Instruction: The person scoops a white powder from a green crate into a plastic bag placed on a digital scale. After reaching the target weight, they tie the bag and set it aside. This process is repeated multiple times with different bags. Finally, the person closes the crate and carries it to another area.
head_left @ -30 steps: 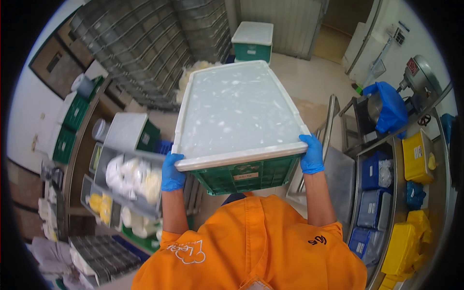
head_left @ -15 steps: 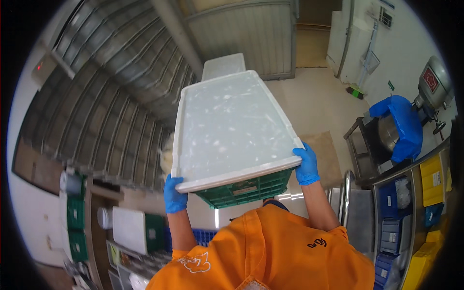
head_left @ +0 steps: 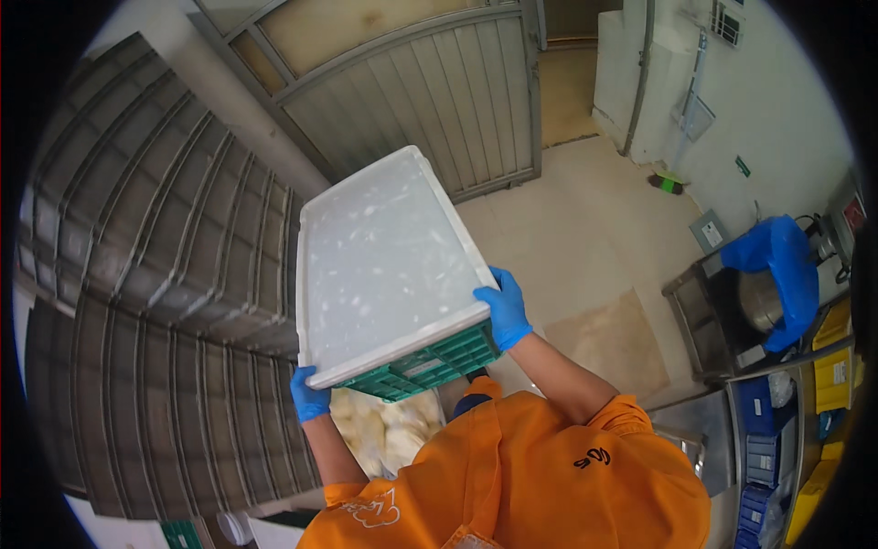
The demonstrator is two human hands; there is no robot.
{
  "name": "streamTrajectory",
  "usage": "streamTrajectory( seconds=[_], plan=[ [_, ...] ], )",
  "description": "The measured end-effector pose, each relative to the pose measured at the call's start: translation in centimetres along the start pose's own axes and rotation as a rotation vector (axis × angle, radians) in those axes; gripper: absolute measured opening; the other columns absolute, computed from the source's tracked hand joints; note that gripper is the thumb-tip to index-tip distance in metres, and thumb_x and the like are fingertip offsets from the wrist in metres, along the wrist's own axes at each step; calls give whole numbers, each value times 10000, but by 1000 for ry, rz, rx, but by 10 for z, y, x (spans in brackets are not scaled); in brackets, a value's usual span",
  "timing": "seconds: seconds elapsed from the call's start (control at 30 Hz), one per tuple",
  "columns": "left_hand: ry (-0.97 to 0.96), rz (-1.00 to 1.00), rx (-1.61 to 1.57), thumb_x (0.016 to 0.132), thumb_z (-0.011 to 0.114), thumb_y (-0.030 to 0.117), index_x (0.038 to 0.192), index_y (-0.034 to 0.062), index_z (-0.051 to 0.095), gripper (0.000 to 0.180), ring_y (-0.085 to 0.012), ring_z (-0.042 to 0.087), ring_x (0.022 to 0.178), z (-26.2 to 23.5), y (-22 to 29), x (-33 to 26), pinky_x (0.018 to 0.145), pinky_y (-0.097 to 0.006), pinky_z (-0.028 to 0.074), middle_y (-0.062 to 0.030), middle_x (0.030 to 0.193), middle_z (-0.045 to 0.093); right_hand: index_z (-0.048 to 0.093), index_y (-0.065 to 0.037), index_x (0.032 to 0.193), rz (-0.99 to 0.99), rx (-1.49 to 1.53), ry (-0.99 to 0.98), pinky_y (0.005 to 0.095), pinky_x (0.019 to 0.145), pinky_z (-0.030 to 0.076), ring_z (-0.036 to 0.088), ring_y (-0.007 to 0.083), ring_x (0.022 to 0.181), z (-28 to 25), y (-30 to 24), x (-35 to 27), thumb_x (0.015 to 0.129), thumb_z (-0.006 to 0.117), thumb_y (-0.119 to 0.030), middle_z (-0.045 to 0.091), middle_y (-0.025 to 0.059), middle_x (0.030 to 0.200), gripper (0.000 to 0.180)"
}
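A large green plastic crate with a flat white tray or lid on top is held out in front of me, tilted slightly. The white surface is spotted with pale marks. My left hand, in a blue glove, is closed on the near left corner of the white rim. At the near right corner, my blue-gloved right hand grips the rim and the crate's side. Both thumbs rest on the rim. The fingers beneath are mostly hidden.
Tall metal racks stand close on my left. A grey slatted door is ahead. Pale lumps lie in something low below the crate. To the right are a metal stand with a blue cover and shelves with blue bins and yellow bins.
I have turned leftward with the crate, which stays in both hands. The racks now fill more of the left side, and the pale lumps show more fully below.
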State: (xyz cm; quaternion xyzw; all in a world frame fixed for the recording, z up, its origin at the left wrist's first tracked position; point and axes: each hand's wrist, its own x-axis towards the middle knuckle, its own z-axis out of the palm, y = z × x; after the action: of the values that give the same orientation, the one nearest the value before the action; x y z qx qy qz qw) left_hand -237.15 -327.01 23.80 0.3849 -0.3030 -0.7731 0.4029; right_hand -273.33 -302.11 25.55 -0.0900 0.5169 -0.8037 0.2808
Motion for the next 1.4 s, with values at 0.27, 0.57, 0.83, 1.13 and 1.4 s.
streamTrajectory(
  seconds=[0.27, 0.57, 0.83, 1.13, 1.4],
  plan=[
    [95, -93, 103, 720, 659, 180, 1170, 79, 595, 466, -305, 587, 1038, 50, 14, 268, 930, -446, 466, -99, 1074, 633, 511, 37, 1252, 24, -162, 96, 344, 936, 459, 576, 235, 1057, 76, 98, 192, 731, 668, -30, 591, 154, 1163, 549],
    [89, -24, 313, 800, 660, 243, 1262, 36, 545, 519, -289, 591, 1083, 75, 7, 351, 959, -416, 460, -107, 1136, 635, 493, 27, 1303, -80, -453, 36, 381, 979, 438, 569, 299, 1120, 87, 92, 285, 756, 744, -140, 568, 193, 1226, 625],
    [469, 1001, 1671, 809, 721, 126, 1071, -24, 582, 333, -297, 543, 1177, 202, 2, 297, 1036, -397, 392, -190, 1188, 597, 521, 44, 1285, 219, -287, -419, 361, 971, 452, 594, 292, 1073, 39, 72, 332, 797, 765, -291, 593, 201, 1234, 641],
    [-426, 536, 1168, 848, 644, 10, 1158, 13, 628, 310, -199, 622, 1073, 510, -133, 258, 964, -333, 471, -106, 1147, 670, 708, -4, 789, 377, -594, -302, 338, 665, 486, 628, 185, 687, -142, 2, 378, 850, 665, -343, 688, 129, 739, 347],
    [-964, -44, 1298, 839, 718, 255, 1227, 36, 591, 464, -219, 626, 1050, 604, -389, 307, 906, -345, 490, -99, 1134, 669, 681, -26, 818, 293, -377, 412, 302, 682, 486, 635, 163, 739, -391, -107, 361, 859, 661, -262, 698, 77, 822, 240]
  ],
)
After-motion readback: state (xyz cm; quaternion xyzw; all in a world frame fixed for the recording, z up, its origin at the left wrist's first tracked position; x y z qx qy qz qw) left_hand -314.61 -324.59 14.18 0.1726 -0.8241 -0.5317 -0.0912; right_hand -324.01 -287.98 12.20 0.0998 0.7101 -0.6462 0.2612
